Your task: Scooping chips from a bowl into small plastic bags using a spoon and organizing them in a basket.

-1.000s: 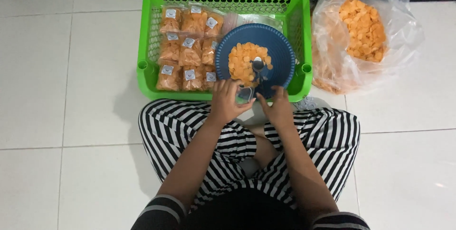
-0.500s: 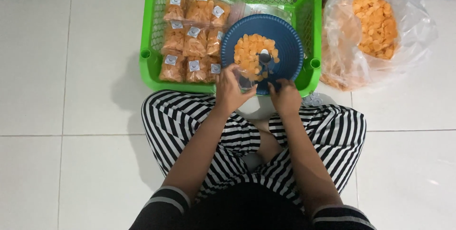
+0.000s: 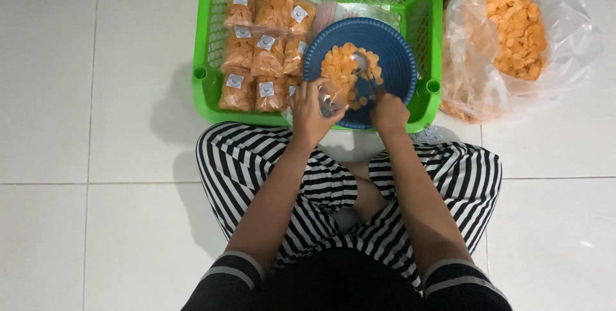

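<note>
A round blue plate (image 3: 393, 48) with a heap of orange chips (image 3: 341, 67) rests on the near rim of a green basket (image 3: 204, 73). My left hand (image 3: 312, 111) holds a small clear plastic bag (image 3: 333, 95) at the plate's near edge. My right hand (image 3: 389, 111) grips a metal spoon (image 3: 363, 64) whose bowl lies among the chips. Both forearms reach forward over my striped-trousered crossed legs.
Several sealed small packs of orange chips (image 3: 264, 51) with round labels fill the basket's left half. A large clear plastic bag of orange chips (image 3: 518, 28) sits on the white tiled floor to the right. A few small items (image 3: 428, 135) lie by my right knee.
The view has shifted, so the basket and plate sit higher. My right hand has moved the spoon deeper into the chips, and my left hand has brought the small bag up to the plate.
</note>
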